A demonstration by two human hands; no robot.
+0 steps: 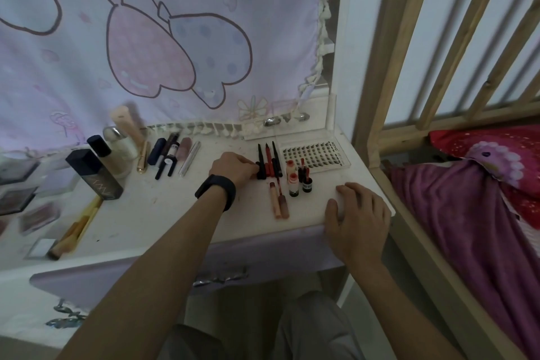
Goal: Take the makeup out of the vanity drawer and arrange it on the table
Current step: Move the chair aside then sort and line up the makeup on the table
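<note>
On the white vanity table (163,213) my left hand (232,168), with a black band on the wrist, pinches the base of a black makeup pen (260,162), leftmost of three upright-lying pens (270,159). My right hand (358,219) rests flat on the table's front right edge, fingers relaxed. Two pink lip tubes (279,200) lie in front of the pens, small bottles (298,177) beside them, a lash tray (315,153) behind. The lilac drawer front (163,269) sits shut below the tabletop.
Foundation bottles (96,174) and tubes stand at the back left, with several pens and lipsticks (169,155) laid in a row. Palettes (17,199) and brushes (79,228) lie at the left. A curtain hangs behind; a wooden bed frame (377,131) stands to the right.
</note>
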